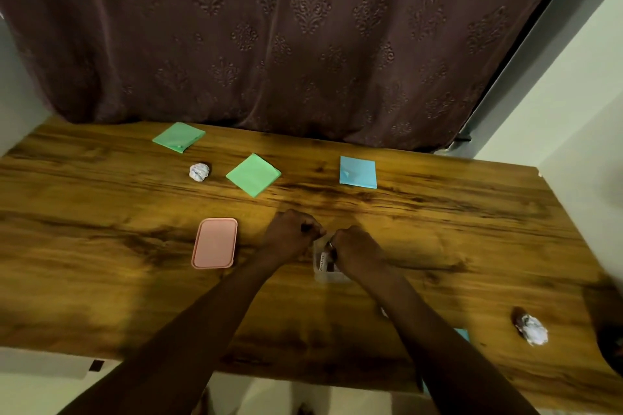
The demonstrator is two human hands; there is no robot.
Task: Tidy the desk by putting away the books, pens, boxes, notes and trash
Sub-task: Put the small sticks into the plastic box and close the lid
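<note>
A small clear plastic box (324, 274) stands on the wooden desk (438, 229), with dark items inside. My right hand (357, 251) is closed over its top, fingers down inside it. My left hand (291, 234) is fisted at the box's far left corner; whether it grips the rim is hidden. A pink lid (214, 243) lies flat to the left. Two green note pads (178, 137) (253, 174) and a blue pad (358, 172) lie further back. One crumpled paper ball (199, 172) sits between the green pads, another (535, 330) near the right front.
A brown patterned curtain (303, 37) hangs behind the desk. A white wall (580, 118) borders the right side. A blue scrap (462, 334) peeks out beside my right forearm. A dark object (517, 318) touches the right paper ball.
</note>
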